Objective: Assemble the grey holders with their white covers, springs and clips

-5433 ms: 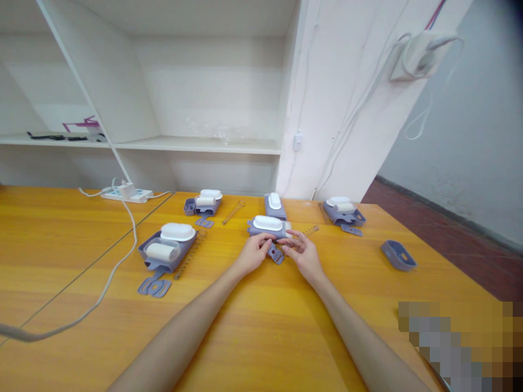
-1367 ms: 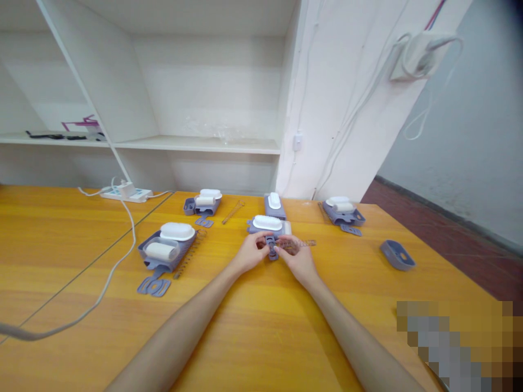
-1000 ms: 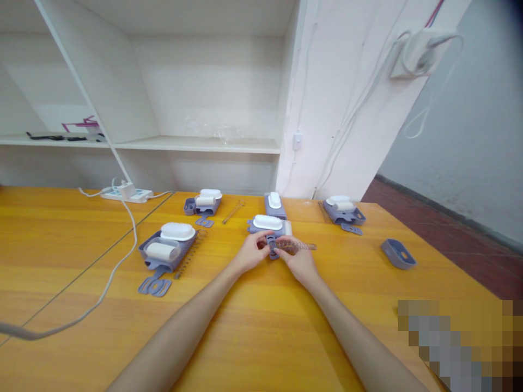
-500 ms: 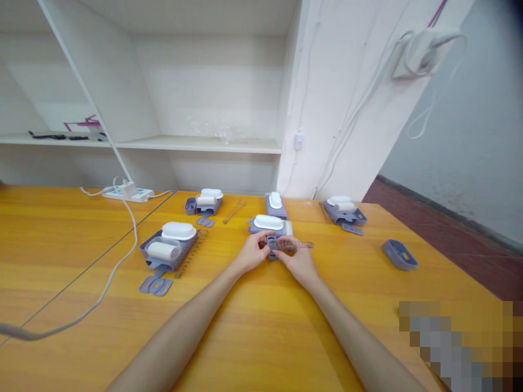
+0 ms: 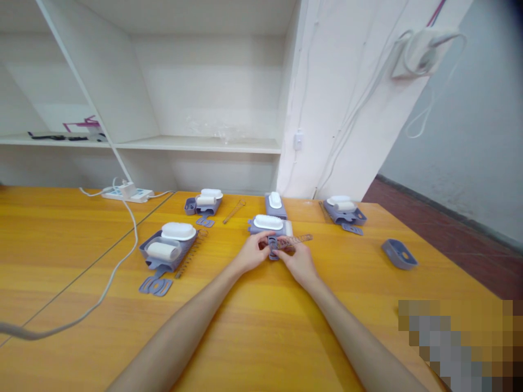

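Between my two hands is a small grey-purple plastic plate with cut-outs, held upright. My left hand pinches it from the left side. Fingers of my right hand close on its right side and around a metal coil spring, whose free end sticks out to the right. How the spring meets the plate is hidden by the fingers. Just beyond my hands lies a grey-purple plastic housing with a white bristled brush head on top.
Similar part sets stand at the left, back left, back centre and back right. A grey-purple cap lies at the right. A power strip and white cable are on the left; shelves stand behind.
The spring's free end has tilted upward a little in my right hand. Both hands stay nearly in place around the plate.
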### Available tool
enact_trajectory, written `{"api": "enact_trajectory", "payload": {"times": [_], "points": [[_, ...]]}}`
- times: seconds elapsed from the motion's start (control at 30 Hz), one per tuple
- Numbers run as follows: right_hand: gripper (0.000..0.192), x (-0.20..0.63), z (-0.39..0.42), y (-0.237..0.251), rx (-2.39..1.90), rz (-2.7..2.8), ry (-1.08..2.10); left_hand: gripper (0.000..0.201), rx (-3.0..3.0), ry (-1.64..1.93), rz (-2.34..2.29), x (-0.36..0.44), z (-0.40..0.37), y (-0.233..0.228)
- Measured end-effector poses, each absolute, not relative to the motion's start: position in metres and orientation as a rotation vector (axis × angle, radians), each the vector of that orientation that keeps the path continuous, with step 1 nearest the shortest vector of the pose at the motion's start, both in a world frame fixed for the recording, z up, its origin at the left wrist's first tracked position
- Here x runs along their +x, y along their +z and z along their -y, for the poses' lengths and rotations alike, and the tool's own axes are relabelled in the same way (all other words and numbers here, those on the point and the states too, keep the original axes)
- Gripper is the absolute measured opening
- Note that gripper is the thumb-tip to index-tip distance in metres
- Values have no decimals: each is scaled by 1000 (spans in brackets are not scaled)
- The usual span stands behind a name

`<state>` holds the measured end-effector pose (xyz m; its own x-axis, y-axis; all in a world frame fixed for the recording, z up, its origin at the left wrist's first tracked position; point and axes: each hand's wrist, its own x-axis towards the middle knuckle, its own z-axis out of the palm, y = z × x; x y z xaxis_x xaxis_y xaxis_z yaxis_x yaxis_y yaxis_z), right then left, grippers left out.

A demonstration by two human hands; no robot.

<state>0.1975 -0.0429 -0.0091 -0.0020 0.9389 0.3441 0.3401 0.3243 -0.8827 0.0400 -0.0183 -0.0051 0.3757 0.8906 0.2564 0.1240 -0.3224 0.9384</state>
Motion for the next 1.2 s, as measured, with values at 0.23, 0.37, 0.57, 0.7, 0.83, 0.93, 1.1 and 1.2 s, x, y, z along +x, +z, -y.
{"api": "enact_trajectory", "payload": {"times": [0.23,0.37,0.57,0.7,0.83,0.93,1.1,1.2], "points": [[34,199,40,-12,-1187,1567,728,44,1628,1053,-852,41,19,-3],[33,199,39,-14,-1210,1573,706,44,1627,1051,-855,40,18,-3],[34,202,37,-16,-1128,1488,821,45,1542,1078,-848,39,15,-3],[30,205,33,-18,-1111,1410,912,45,1513,1078,-833,39,15,-1],[27,205,31,-17,-1082,1389,1009,45,1546,1049,-831,39,17,0],[27,204,33,-14,-1094,1388,1020,46,1581,1040,-826,38,17,0],[30,204,34,-10,-1133,1385,990,45,1605,1030,-831,37,16,0],[31,205,34,-9,-1101,1366,1022,46,1593,1021,-811,37,15,-1]]}}
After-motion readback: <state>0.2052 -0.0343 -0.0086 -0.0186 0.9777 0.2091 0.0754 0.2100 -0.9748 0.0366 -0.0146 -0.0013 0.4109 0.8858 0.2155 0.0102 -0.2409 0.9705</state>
